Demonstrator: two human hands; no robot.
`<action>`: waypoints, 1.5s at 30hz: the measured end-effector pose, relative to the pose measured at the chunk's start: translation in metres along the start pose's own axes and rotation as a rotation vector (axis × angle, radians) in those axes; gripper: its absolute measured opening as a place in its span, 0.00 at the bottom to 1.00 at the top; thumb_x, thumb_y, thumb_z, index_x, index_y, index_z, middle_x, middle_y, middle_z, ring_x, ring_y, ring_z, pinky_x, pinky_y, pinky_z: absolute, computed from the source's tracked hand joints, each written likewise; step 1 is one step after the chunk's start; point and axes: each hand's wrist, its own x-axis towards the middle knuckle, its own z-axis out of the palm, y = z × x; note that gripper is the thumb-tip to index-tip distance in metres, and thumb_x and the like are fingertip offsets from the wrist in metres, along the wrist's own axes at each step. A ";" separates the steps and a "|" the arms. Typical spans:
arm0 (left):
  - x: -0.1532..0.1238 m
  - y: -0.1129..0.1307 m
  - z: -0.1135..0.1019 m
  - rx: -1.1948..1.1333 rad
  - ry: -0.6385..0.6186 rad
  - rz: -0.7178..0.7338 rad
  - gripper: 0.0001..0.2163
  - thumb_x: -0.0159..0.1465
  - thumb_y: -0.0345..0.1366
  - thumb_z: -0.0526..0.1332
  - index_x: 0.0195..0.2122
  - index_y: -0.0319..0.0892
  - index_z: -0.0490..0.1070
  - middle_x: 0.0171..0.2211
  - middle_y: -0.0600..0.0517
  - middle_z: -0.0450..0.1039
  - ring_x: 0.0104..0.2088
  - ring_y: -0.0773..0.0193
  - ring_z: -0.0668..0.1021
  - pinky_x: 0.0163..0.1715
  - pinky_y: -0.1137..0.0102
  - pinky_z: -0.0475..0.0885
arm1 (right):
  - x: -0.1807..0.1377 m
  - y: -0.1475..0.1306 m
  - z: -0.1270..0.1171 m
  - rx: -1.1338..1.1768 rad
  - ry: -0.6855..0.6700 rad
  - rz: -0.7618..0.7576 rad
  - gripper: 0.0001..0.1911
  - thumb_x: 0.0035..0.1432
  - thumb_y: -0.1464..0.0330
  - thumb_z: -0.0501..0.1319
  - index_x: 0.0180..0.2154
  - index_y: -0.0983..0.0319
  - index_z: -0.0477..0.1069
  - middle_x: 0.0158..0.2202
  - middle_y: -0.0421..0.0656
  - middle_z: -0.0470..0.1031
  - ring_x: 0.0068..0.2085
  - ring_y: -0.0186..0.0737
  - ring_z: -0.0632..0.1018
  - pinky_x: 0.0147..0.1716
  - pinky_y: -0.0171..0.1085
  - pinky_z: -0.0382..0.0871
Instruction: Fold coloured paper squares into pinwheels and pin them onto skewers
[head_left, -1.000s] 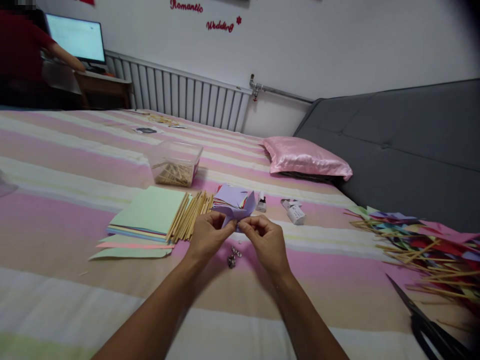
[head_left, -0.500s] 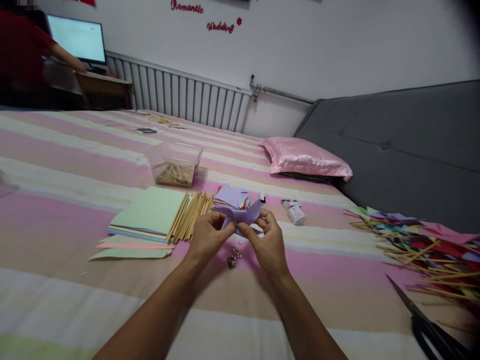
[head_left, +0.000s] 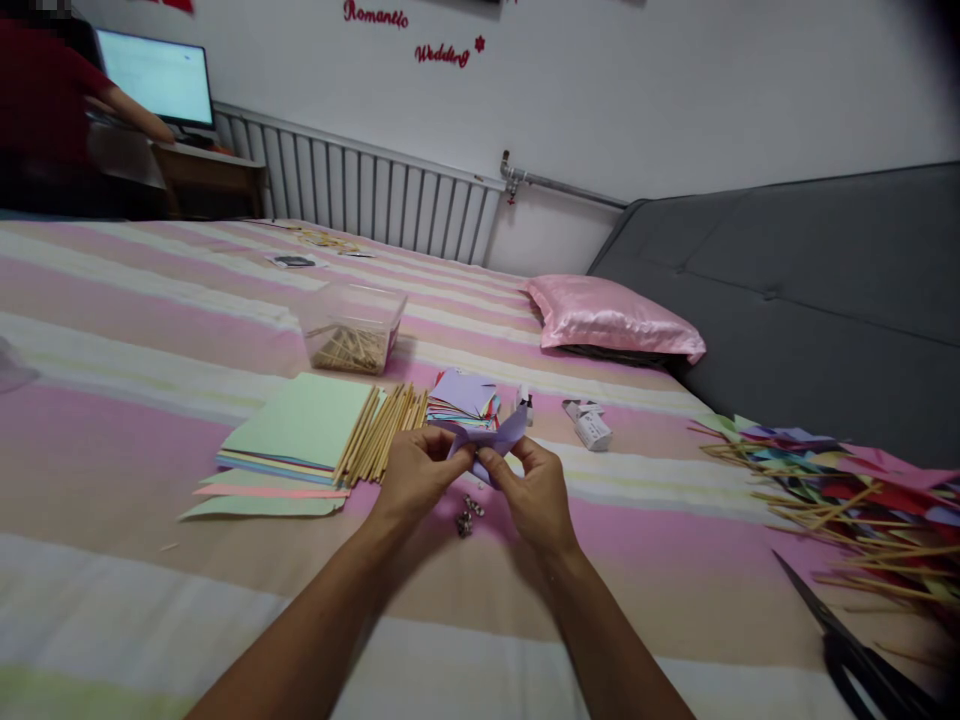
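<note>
Between my two hands is a piece of purple paper (head_left: 491, 437) with folded, upturned corners. My left hand (head_left: 412, 475) pinches its left side, and my right hand (head_left: 534, 490) pinches the right, with both thumbs meeting near its middle. Whatever lies under the thumbs is too small to make out. Just below the hands, a few small metallic pieces (head_left: 466, 520) lie on the striped bedsheet. Behind the purple paper sits a stack of coloured paper squares (head_left: 463, 392). A row of thin wooden sticks (head_left: 382, 430) lies left of it, beside larger coloured sheets (head_left: 296, 425).
A clear plastic box (head_left: 351, 330) of sticks stands farther back. Small white boxes (head_left: 591, 428) lie right of the paper stack. Black scissors (head_left: 847, 640) and paper pinwheels on sticks (head_left: 855, 500) lie at right. A pink pillow (head_left: 611, 315) rests by the grey headboard. Another person sits at a monitor.
The purple paper has shifted slightly right and its folds have turned inward between my fingers. My thumbs have moved closer together. Everything around them stays put.
</note>
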 end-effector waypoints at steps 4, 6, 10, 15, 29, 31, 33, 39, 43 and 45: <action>0.000 0.000 0.000 -0.011 0.001 -0.011 0.04 0.45 0.33 0.67 0.21 0.37 0.76 0.17 0.52 0.73 0.16 0.70 0.69 0.14 0.76 0.60 | 0.000 0.001 0.000 0.034 -0.004 0.012 0.12 0.51 0.66 0.63 0.37 0.65 0.76 0.37 0.46 0.80 0.40 0.45 0.78 0.43 0.41 0.69; -0.001 0.000 0.000 -0.018 0.001 -0.015 0.04 0.44 0.33 0.67 0.21 0.37 0.76 0.17 0.52 0.73 0.16 0.69 0.70 0.14 0.76 0.60 | 0.000 0.002 0.000 0.040 0.002 0.018 0.12 0.51 0.66 0.63 0.37 0.65 0.76 0.37 0.46 0.80 0.39 0.45 0.78 0.41 0.41 0.69; -0.001 0.000 0.001 -0.053 0.003 -0.029 0.05 0.43 0.33 0.68 0.19 0.38 0.75 0.17 0.52 0.73 0.17 0.68 0.71 0.15 0.75 0.63 | 0.000 0.002 0.000 0.032 0.006 0.028 0.12 0.51 0.65 0.63 0.37 0.65 0.77 0.36 0.46 0.80 0.38 0.46 0.78 0.38 0.40 0.70; -0.001 0.000 0.002 -0.072 0.000 -0.024 0.05 0.43 0.32 0.68 0.22 0.37 0.77 0.20 0.50 0.76 0.20 0.65 0.75 0.21 0.73 0.68 | 0.000 0.003 0.000 0.039 -0.010 0.030 0.13 0.51 0.64 0.63 0.37 0.65 0.77 0.37 0.46 0.80 0.38 0.46 0.78 0.37 0.40 0.71; -0.001 -0.001 0.005 -0.113 -0.092 -0.080 0.07 0.43 0.35 0.70 0.18 0.37 0.75 0.16 0.54 0.71 0.18 0.70 0.69 0.20 0.75 0.61 | 0.004 0.007 -0.006 -0.058 0.025 0.000 0.11 0.50 0.66 0.62 0.34 0.66 0.76 0.33 0.45 0.79 0.36 0.45 0.78 0.39 0.41 0.70; 0.000 -0.002 0.005 -0.124 -0.120 -0.107 0.07 0.43 0.35 0.70 0.19 0.37 0.75 0.16 0.54 0.70 0.18 0.71 0.69 0.19 0.75 0.60 | 0.004 0.007 -0.007 -0.100 0.040 -0.018 0.09 0.49 0.67 0.62 0.32 0.66 0.77 0.31 0.44 0.79 0.34 0.44 0.77 0.38 0.40 0.69; 0.000 -0.003 0.004 -0.137 -0.152 -0.121 0.08 0.42 0.35 0.70 0.20 0.37 0.75 0.18 0.53 0.72 0.20 0.70 0.70 0.21 0.74 0.61 | 0.005 0.007 -0.007 -0.104 0.057 -0.017 0.09 0.49 0.68 0.62 0.31 0.66 0.77 0.30 0.44 0.79 0.34 0.44 0.77 0.37 0.40 0.69; 0.001 -0.002 0.003 -0.154 -0.173 -0.125 0.10 0.42 0.36 0.71 0.18 0.38 0.72 0.18 0.55 0.70 0.21 0.69 0.71 0.25 0.73 0.64 | 0.005 0.012 -0.008 0.098 0.004 0.080 0.10 0.49 0.66 0.64 0.33 0.65 0.77 0.33 0.46 0.80 0.36 0.44 0.77 0.39 0.40 0.69; 0.001 0.001 0.002 -0.124 -0.155 -0.136 0.09 0.42 0.36 0.71 0.20 0.38 0.73 0.17 0.56 0.70 0.20 0.70 0.70 0.25 0.73 0.64 | 0.005 0.014 -0.007 0.140 -0.007 0.083 0.09 0.47 0.67 0.65 0.32 0.64 0.78 0.32 0.45 0.80 0.35 0.43 0.77 0.40 0.40 0.68; 0.002 0.001 0.002 -0.113 -0.144 -0.131 0.08 0.42 0.35 0.70 0.20 0.38 0.74 0.18 0.55 0.70 0.20 0.70 0.70 0.25 0.73 0.64 | 0.005 0.014 -0.006 0.124 0.007 0.079 0.09 0.45 0.68 0.66 0.31 0.64 0.78 0.31 0.45 0.80 0.35 0.43 0.77 0.40 0.40 0.68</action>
